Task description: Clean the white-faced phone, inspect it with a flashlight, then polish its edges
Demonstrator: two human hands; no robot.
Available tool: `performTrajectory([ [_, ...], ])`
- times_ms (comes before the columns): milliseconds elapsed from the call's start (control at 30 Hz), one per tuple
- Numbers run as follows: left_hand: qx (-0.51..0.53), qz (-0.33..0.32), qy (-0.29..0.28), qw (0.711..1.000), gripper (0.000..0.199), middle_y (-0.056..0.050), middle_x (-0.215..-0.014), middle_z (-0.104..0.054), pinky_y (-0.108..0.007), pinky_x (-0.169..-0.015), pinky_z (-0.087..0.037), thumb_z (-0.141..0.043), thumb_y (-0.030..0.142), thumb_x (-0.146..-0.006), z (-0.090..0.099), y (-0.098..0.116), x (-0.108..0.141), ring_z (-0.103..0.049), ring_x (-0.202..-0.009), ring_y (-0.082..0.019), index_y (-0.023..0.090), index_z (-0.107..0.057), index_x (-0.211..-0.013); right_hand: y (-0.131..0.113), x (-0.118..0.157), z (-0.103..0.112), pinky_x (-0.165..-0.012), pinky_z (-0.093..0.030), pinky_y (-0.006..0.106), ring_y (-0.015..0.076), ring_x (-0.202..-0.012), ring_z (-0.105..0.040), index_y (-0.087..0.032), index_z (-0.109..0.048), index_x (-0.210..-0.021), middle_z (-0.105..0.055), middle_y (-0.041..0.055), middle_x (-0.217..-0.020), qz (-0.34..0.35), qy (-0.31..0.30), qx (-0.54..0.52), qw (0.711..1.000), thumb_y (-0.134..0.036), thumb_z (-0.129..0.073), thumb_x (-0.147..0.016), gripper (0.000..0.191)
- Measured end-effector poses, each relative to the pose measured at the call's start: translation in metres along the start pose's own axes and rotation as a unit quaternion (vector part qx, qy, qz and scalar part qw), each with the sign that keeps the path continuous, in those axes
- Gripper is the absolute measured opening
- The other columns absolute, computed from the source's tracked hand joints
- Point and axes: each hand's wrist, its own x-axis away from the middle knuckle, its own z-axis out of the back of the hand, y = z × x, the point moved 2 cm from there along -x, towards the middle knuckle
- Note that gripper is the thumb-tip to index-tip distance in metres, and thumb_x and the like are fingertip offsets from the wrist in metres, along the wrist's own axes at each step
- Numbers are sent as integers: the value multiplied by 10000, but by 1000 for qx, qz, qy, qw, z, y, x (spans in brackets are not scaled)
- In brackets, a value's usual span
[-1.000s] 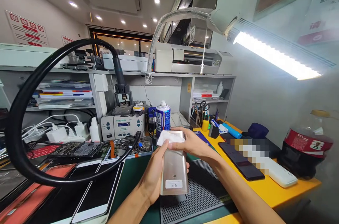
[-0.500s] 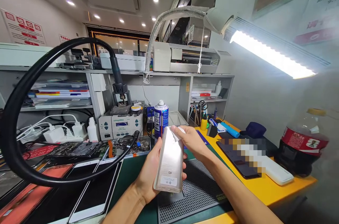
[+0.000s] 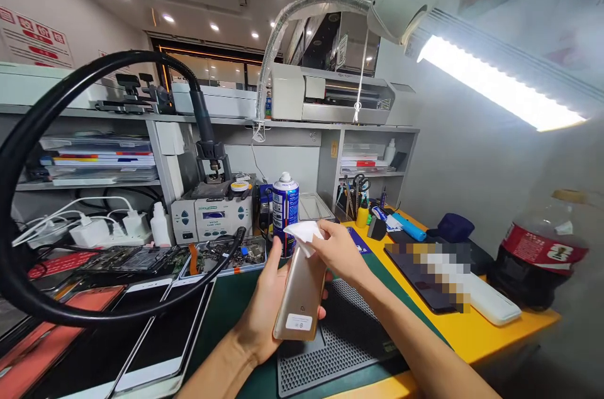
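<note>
A gold smartphone (image 3: 302, 292) with an MI logo and a white label on its back rests in my left hand (image 3: 262, 301). The palm lies under it, and fingertips curl round its right edge. My right hand (image 3: 342, 254) pinches a white wipe (image 3: 302, 234) over the phone's upper end. Part of the wipe sticks up above the phone; the fingers hide the rest. Beneath the phone is a grey perforated mat (image 3: 340, 348) on a green mat (image 3: 231, 317). A blue spray can (image 3: 285, 210) stands just behind the phone.
Several phones, one a white-framed phone (image 3: 160, 330), lie at left under a black hose (image 3: 14, 248). A parts tray (image 3: 226, 257) sits before a hot-air station (image 3: 212, 216). On the right are a dark phone (image 3: 415, 276), a cola bottle (image 3: 538, 254) and a lit lamp (image 3: 491, 81).
My right hand has lifted a little of the white wipe, so more of it shows above the phone. The phone's back looks less glaring. The whole view has shifted slightly.
</note>
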Motion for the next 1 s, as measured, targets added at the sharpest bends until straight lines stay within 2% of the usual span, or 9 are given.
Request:
performTrajectory([
  [100,6,-4,13,1000,677,-115,-906,-683,-281,-594,-556,-402,694,-941,-3,-2,0,-648,-700,-188,111,-673,-1155,-2,-2,0,-400,-383,227,150,-534,-557,-162,-609,-844,-634,22,-735,-5,36,-12,999,-525,-614,-841,363],
  [300,31,-47,71,996,375,-57,-824,-677,-225,-521,-517,-438,415,-1013,-2,-1,-5,-602,-587,-123,137,-683,-1069,3,0,-8,-654,-526,276,233,-922,-660,-156,-521,-1249,-671,101,-1119,-19,33,-37,999,-442,-742,-751,616],
  [400,58,-57,80,993,325,-52,-745,-683,-231,-523,-528,-451,352,-999,1,0,-4,-578,-512,-113,124,-683,-1013,5,6,-16,-564,-503,260,188,-744,-650,-177,-500,-1202,-663,51,-1001,-32,-17,-66,997,-381,-781,-708,604],
  [500,93,-98,72,988,273,-36,-723,-687,-216,-535,-534,-478,331,-982,-1,5,-2,-591,-513,-109,138,-673,-976,4,15,-27,-485,-455,237,127,-567,-552,-194,-494,-1056,-605,-30,-799,-44,-115,-73,990,-310,-784,-695,478],
  [633,98,-100,54,989,337,-22,-635,-635,-200,-470,-496,-523,444,-960,0,14,-3,-567,-464,-105,144,-645,-868,-1,26,-35,-620,-481,217,122,-744,-549,-194,-488,-1093,-587,3,-971,9,-188,-47,981,-174,-815,-622,574],
  [733,90,-71,58,992,497,7,-542,-528,-199,-384,-424,-480,605,-937,6,16,-9,-488,-389,-94,151,-600,-774,-4,32,-37,-586,-446,208,103,-721,-524,-190,-435,-1202,-550,34,-1058,20,-215,-9,976,-176,-788,-643,661],
  [867,68,-106,82,989,477,43,-608,-515,-161,-356,-374,-522,644,-906,13,13,-12,-427,-373,-51,173,-597,-886,-8,31,-37,-664,-490,248,152,-828,-586,-194,-442,-1172,-558,66,-1113,19,-216,3,976,-217,-752,-700,564],
  [933,41,-131,105,985,435,51,-636,-534,-145,-336,-349,-585,618,-886,13,9,-11,-422,-375,-46,188,-596,-948,-7,27,-35,-776,-517,291,200,-965,-605,-199,-460,-1175,-578,77,-1148,17,-204,-19,979,-234,-728,-739,513],
  [1000,10,-137,129,982,464,54,-614,-534,-135,-309,-308,-624,635,-853,13,5,-10,-391,-364,-46,190,-595,-980,-3,21,-33,-924,-495,347,240,-1118,-585,-197,-460,-1232,-576,103,-1230,0,-157,-38,987,-267,-711,-770,530],
])
